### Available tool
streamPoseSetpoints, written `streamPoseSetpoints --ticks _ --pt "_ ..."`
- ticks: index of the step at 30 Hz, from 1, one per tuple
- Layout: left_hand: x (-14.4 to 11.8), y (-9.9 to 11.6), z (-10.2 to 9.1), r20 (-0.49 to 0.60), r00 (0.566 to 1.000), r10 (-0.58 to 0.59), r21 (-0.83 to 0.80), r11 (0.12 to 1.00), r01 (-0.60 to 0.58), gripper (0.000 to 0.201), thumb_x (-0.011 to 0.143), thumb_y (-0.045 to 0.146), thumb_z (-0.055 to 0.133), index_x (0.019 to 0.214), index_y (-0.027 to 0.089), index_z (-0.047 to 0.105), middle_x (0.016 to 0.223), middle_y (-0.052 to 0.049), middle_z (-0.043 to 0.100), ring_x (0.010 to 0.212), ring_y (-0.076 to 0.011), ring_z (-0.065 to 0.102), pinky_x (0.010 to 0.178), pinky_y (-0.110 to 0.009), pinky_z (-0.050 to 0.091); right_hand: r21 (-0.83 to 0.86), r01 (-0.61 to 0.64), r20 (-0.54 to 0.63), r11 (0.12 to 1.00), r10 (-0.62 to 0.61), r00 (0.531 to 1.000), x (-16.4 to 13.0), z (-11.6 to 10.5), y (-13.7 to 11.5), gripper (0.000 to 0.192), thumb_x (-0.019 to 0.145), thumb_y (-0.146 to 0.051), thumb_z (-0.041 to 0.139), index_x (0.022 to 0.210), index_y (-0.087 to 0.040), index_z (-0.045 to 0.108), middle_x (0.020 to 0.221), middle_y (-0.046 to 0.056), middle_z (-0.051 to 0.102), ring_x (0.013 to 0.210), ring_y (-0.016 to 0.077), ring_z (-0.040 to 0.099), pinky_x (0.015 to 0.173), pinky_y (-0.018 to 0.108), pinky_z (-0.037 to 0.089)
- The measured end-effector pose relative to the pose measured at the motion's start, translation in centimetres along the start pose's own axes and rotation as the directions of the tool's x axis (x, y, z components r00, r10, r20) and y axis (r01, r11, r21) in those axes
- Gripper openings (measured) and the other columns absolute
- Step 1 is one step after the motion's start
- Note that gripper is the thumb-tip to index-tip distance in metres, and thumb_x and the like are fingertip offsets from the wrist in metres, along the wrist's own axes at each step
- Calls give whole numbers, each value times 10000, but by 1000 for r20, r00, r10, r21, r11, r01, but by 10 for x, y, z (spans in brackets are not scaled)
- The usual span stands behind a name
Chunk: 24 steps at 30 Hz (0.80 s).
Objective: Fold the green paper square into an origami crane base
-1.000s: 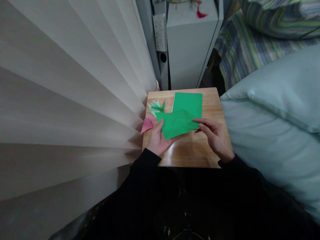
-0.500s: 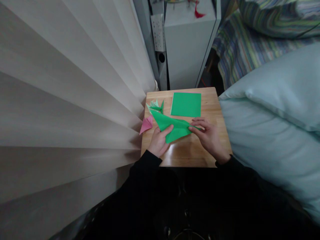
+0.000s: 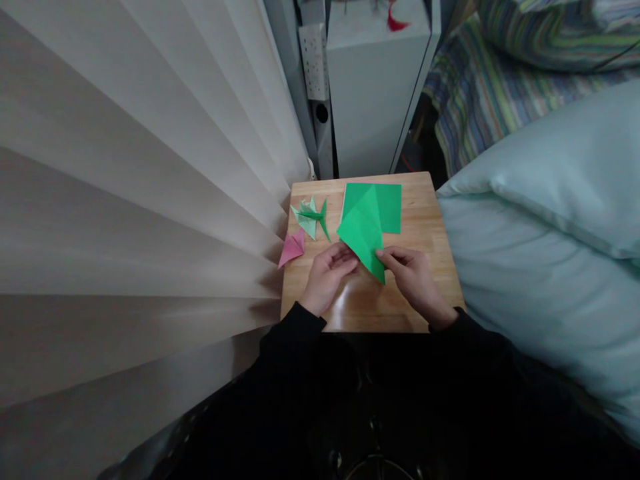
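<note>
R hand [image 3: 410, 277] is pinching the lower R edge of a creased green sheet [image 3: 364, 230] btwn thumb and finger, approx. mid-frame, w/ one corner pointing up and another down toward the near side. L hand [image 3: 327, 273] is hovering just beside the sheet's lower L edge, fingers loosely bent, thumb standing a narrow gap off them, nothing visibly gripped — can't tell if its fingertips are touching the underside. The sheet's upper part is overlapping a flat green square [image 3: 393, 210], which is lying toward the far edge of the wooden table [image 3: 410, 313]. L of centre, a pale green folded pc. [image 3: 306, 223] and a darker green folded pc. [image 3: 320, 216] are lying together, overlapping, w/ a pink folded pc. [image 3: 293, 249] just below them, near the white curtain [image 3: 175, 167] filling the L of the frame. Pale blue bedding [image 3: 540, 213] is taking up the R side. Step in hand, as I'm judging it: turning and positioning the sheet, R hand bearing the hold. Next move is probably calling for the L fingers to be steadying the free edge — lightly, as thin paper is likely bending easily — and for the R pinch to be staying firm, w/o crumpling the corner.
</note>
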<state>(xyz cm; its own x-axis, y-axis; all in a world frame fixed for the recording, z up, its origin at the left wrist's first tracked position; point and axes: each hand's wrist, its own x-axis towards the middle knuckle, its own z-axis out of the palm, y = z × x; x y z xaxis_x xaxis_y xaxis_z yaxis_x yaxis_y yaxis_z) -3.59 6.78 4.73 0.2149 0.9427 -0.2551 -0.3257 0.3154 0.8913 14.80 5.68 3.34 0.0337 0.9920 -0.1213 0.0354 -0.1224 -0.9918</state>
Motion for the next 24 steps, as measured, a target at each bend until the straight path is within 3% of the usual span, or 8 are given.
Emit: streamPoseSetpoints --ticks 2,6,12,17,21,24 --pt "-1 -10 4 -19 999 47 113 993 -44 349 688 231 870 1004 170 733 1010 -57 746 936 -173 684 891 -315 533 66 -28 24 997 26 999 -1 2 -1 408 837 -585 754 660 -220 712 657 17 649 642 168 570 641 330 473" --pt "-3 -21 11 -2 1000 23 81 996 -22 364 726 268 856 1054 179 725 983 -47 752 944 -174 692 874 -305 537 117 -67 42 991 63 997 -2 6 -5 411 777 -593 808 687 -205 709 616 9 646 579 150 574 596 309 477" --pt "-4 -21 16 -21 998 52 67 997 -50 380 726 268 864 1064 189 712 1123 -74 780 1019 -217 735 947 -357 558 -72 77 68 994 -72 995 -8 8 -10 377 908 -552 683 748 -210 674 639 12 651 584 152 583 587 299 488" --pt "-4 -29 17 -71 994 83 85 993 -77 312 776 292 831 1049 181 727 1081 -80 806 1068 -218 743 1017 -368 543 -158 112 151 981 -88 985 -11 11 -6 355 965 -479 593 723 -220 609 616 9 629 559 151 565 557 292 451" --pt "-2 -29 12 -149 986 77 140 989 -56 227 802 300 797 967 175 703 953 -59 797 898 -187 758 880 -327 590 -277 125 204 953 -69 977 -10 9 -3 362 990 -448 547 721 -220 632 642 32 658 596 178 595 578 318 441" --pt "2 -22 3 -184 983 3 202 979 35 192 827 259 744 981 184 660 912 -41 764 702 -164 740 651 -281 582 -431 191 34 882 -196 980 -11 1 -11 369 1013 -449 522 758 -218 653 705 64 681 645 207 617 622 356 463"
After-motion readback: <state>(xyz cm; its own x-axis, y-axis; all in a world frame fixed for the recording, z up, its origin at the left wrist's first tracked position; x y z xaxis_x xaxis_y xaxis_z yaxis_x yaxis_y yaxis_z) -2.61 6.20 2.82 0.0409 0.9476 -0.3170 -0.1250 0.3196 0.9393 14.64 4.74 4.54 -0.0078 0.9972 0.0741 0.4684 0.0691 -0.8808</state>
